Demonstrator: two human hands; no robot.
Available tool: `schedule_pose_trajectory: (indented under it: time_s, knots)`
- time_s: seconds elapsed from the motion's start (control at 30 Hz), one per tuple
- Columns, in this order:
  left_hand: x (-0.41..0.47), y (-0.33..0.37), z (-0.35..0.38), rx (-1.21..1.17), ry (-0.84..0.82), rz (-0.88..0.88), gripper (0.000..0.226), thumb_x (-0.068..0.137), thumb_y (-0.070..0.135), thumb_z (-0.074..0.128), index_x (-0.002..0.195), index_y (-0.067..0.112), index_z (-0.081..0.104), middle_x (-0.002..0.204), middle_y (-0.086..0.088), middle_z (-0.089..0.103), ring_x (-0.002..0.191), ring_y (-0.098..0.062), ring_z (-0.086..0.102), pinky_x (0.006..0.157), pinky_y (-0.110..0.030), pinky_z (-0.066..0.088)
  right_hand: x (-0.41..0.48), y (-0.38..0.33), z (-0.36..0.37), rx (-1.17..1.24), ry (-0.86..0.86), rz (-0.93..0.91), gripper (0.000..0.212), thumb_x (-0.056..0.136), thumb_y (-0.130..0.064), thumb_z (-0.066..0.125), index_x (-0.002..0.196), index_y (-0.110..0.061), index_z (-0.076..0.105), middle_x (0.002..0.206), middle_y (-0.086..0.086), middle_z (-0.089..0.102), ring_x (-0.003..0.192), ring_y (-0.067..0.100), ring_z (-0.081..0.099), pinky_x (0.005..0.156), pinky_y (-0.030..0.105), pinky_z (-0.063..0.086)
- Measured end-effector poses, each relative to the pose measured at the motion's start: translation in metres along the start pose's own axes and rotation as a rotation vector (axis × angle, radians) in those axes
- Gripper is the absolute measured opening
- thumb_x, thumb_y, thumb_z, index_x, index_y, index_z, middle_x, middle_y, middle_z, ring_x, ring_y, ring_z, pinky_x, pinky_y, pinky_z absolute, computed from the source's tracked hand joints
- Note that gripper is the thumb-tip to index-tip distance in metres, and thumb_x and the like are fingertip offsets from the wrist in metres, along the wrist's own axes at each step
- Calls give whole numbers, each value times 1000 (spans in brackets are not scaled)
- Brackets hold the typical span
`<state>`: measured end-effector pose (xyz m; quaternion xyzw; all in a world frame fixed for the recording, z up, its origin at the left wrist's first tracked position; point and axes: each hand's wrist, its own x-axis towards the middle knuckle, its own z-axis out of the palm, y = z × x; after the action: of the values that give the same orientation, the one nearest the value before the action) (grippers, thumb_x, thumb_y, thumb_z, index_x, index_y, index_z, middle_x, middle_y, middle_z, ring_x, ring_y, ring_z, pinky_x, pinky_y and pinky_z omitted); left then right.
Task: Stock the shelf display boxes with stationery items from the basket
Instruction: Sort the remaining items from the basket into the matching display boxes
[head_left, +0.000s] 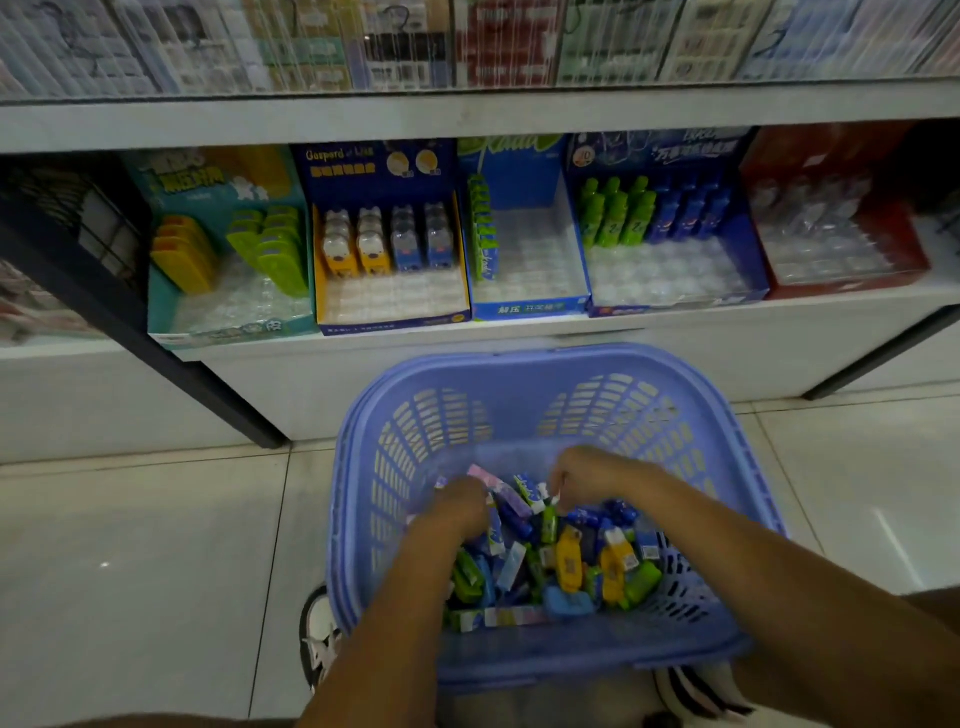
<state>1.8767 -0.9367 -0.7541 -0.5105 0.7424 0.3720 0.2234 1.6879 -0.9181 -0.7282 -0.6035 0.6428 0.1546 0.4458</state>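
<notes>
Left hand (462, 501) knuckles-up, fingers curled down into the stationery items (566, 564). Its tips are buried, so cannot tell whether anything is held. Right hand (587, 467) just beside it, fingers curled over a white-and-blue packet (529, 491) at the top of the heap. It touches the packet, but whether it pinches it is too blurred to tell. Items are a loose heap of small yellow, green, blue and pink packs in the bottom of the lilac basket (519, 359). Basket sits on the tiled floor (130, 545), in front of the shelf (805, 312). On the shelf, side by side: teal box (234, 327), yellow-rimmed box (395, 317), narrow blue box (530, 307), wide blue box (675, 304), red box (841, 278). First four are part-filled. Shoe (319, 636) at the basket's left.
</notes>
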Motion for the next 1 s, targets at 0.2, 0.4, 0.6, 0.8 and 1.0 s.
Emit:
schedule_pose_trajectory:
  time_s: [0.2,0.4,0.6,0.8,1.0]
  knots:
    - [11,-15,33,235,-116,-40,44,91,11,54,134,3,46,137,-20,47,122,-34,50,98,-39,43,28,32,57,-179,7,-97,48,82,10,45,123,-11,59,128,14,55,109,32,55,75,29,40]
    - [20,-16,36,147,3,-116,32,91,14,53,120,0,57,126,-22,56,117,-37,53,97,-42,44,47,47,73,-540,110,-255,41,93,-3,41,132,-12,50,135,10,44,126,29,40,96,42,42]
    - [27,-2,28,-155,31,-58,18,88,17,60,103,9,66,104,-15,67,96,-29,63,78,-34,49,61,36,62,-340,124,-219,30,90,-18,52,118,-16,60,119,13,59,114,31,51,96,37,39]
    - [30,9,24,-323,-31,88,25,88,38,62,79,16,57,75,-11,60,64,-20,53,54,-31,38,57,19,55,337,94,-311,28,83,-10,70,109,-5,60,110,13,63,101,28,59,85,37,46]
    - [25,0,21,-392,-211,-61,15,87,14,64,96,3,63,94,-19,63,77,-25,61,82,-41,56,55,19,70,587,52,-194,26,72,7,73,94,-2,62,77,16,67,74,21,63,74,39,52]
